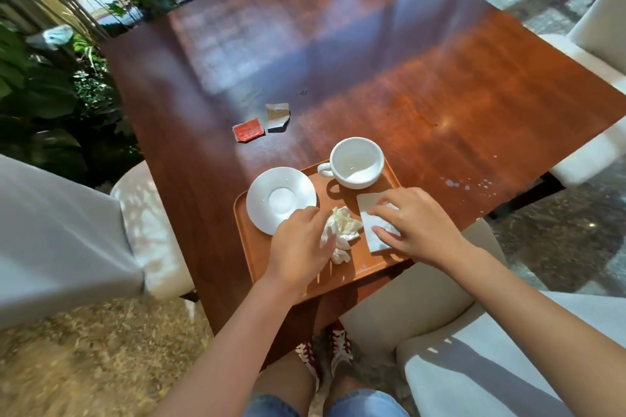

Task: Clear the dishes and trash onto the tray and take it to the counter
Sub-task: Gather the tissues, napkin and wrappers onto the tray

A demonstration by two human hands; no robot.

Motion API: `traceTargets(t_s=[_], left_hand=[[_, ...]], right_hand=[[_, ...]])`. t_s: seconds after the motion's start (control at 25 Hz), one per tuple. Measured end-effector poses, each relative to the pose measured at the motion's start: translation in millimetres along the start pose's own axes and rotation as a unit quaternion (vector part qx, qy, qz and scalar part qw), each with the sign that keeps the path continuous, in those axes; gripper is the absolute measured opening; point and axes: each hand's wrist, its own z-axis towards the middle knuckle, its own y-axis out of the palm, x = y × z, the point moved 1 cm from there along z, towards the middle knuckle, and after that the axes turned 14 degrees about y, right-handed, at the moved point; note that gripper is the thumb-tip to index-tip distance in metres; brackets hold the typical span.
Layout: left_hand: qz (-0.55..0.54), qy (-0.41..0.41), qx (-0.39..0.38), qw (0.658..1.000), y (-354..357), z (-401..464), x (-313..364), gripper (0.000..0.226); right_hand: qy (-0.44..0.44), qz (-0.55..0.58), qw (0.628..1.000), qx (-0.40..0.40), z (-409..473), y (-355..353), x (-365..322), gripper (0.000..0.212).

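An orange-brown tray [366, 269] lies at the near edge of the wooden table [389, 61]. On it sit a white saucer [276, 196], an empty white cup [357, 161], a crumpled tissue [343, 227] and a flat white napkin [367, 210]. My left hand [298, 247] hovers over the tray, its fingers touching the crumpled tissue. My right hand [418, 223] rests on the flat napkin with fingers spread. A red packet [248, 130] and a torn brown packet [277, 113] lie on the table beyond the tray.
Pale upholstered chairs stand at the left [145, 234], at the right [596, 54] and at the near right [440, 308]. Green plants [40, 85] fill the far left. White droplets [469, 183] mark the table's right edge. My red shoes [333, 347] show below.
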Motion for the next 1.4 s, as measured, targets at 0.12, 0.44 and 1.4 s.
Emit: traceTargets(t_s=[0.12,0.44,1.4], left_hand=[[0.005,0.001,0.026,1.000,-24,14,-17,0.024],[0.049,-0.030,0.080,0.995,-74,84,-137,0.037],[-0.003,-0.040,0.023,0.999,-35,120,-232,0.013]], right_hand=[[0.016,0.053,0.998,0.036,37,-20,-26,0.014],[0.065,0.033,0.997,0.013,196,5,-71,0.040],[0.172,0.096,0.980,-0.013,273,90,-91,0.033]])
